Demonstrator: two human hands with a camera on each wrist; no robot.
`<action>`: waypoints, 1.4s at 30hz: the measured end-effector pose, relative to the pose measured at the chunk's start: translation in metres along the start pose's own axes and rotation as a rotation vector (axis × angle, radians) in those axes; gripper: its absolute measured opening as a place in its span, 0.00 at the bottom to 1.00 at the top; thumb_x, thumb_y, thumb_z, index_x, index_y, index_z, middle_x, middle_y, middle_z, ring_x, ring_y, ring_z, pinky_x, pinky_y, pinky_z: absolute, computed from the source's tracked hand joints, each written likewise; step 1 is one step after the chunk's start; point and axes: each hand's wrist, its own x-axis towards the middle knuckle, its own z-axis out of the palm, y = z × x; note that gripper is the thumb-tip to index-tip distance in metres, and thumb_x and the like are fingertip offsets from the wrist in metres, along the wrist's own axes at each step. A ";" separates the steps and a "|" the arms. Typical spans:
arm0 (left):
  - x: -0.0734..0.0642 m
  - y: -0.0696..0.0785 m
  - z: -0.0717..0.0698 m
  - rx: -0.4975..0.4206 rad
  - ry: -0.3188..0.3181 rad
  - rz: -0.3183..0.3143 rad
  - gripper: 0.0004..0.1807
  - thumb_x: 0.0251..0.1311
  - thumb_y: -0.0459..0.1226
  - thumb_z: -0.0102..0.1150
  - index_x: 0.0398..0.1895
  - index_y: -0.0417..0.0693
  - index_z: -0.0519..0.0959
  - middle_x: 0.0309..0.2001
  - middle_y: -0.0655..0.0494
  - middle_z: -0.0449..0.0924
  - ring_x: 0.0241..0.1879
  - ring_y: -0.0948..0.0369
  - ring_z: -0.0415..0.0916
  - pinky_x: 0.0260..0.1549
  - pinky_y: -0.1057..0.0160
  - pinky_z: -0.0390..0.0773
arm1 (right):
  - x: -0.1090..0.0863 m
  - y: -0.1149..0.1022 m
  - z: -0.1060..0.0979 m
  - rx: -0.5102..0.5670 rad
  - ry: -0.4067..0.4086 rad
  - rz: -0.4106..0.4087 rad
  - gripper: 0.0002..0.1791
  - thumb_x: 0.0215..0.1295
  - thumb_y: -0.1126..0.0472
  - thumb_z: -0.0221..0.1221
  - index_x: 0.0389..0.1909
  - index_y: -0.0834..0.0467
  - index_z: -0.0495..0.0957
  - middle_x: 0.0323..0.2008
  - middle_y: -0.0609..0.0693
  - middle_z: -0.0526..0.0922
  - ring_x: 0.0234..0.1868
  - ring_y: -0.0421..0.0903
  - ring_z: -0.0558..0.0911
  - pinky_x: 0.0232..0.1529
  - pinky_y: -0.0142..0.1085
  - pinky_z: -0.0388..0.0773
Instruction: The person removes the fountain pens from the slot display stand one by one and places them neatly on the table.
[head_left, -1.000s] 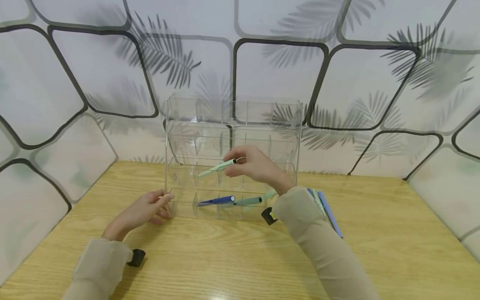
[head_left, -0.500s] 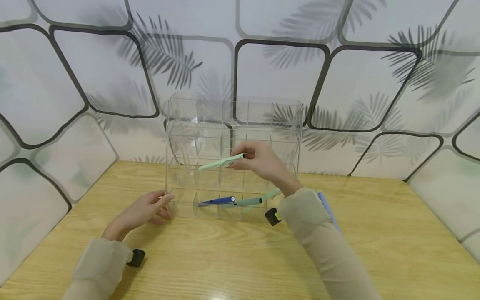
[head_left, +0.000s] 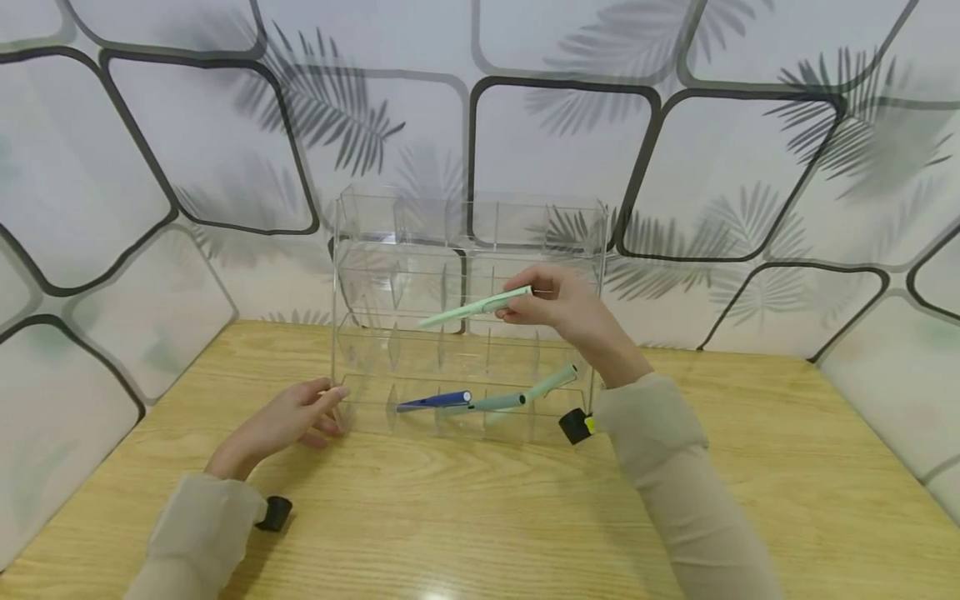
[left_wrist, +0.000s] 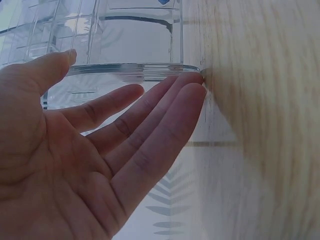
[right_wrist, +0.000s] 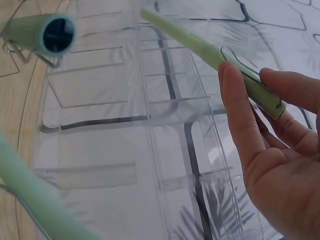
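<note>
A light green pen (head_left: 472, 307) is pinched by its clip end between the thumb and fingers of my right hand (head_left: 573, 312). It slants in front of the middle rows of a clear acrylic rack (head_left: 468, 354). In the right wrist view the pen's wire clip (right_wrist: 252, 75) shows between the fingertips. My left hand (head_left: 288, 421) touches the rack's lower left side with its fingers extended, as the left wrist view also shows. In the bottom row lie a dark blue pen (head_left: 435, 402), a teal pen (head_left: 487, 404) and another light green pen (head_left: 551, 383).
The divided rack stands on a wood-grain table (head_left: 450, 517), close to the patterned wall (head_left: 555, 158) behind it. A black device (head_left: 576, 427) sits at my right wrist and a similar black device (head_left: 274, 513) at my left.
My right hand has moved right and slightly up with the light green pen. The right sleeve now covers the pens on the table at the right. My left hand has stayed put.
</note>
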 end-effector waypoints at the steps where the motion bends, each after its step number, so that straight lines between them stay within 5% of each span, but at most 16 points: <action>1: 0.000 0.000 0.000 0.000 -0.001 0.002 0.34 0.82 0.47 0.41 0.69 0.21 0.57 0.42 0.42 0.78 0.47 0.44 0.81 0.41 0.50 0.86 | -0.001 0.000 -0.003 0.004 0.005 -0.009 0.11 0.72 0.74 0.56 0.52 0.71 0.77 0.44 0.60 0.83 0.44 0.48 0.87 0.54 0.43 0.83; 17: 0.000 0.000 -0.001 -0.001 0.001 0.012 0.32 0.81 0.46 0.41 0.68 0.21 0.59 0.42 0.41 0.79 0.47 0.45 0.81 0.41 0.50 0.87 | -0.021 -0.002 -0.038 0.026 0.081 -0.002 0.09 0.74 0.70 0.58 0.51 0.66 0.79 0.42 0.58 0.82 0.46 0.55 0.86 0.54 0.46 0.82; 29: 0.001 0.002 0.001 0.004 0.000 0.016 0.31 0.82 0.46 0.41 0.67 0.21 0.60 0.41 0.42 0.78 0.46 0.45 0.82 0.41 0.51 0.87 | -0.037 -0.006 -0.061 0.104 0.120 -0.037 0.06 0.74 0.68 0.58 0.45 0.58 0.83 0.39 0.53 0.83 0.40 0.48 0.87 0.48 0.42 0.85; 42: 0.001 0.001 0.000 -0.003 0.007 0.018 0.28 0.82 0.45 0.41 0.62 0.24 0.65 0.41 0.42 0.78 0.46 0.45 0.82 0.41 0.51 0.87 | -0.049 -0.005 -0.088 0.129 0.187 -0.002 0.05 0.74 0.66 0.59 0.47 0.61 0.80 0.37 0.52 0.81 0.37 0.46 0.85 0.42 0.45 0.87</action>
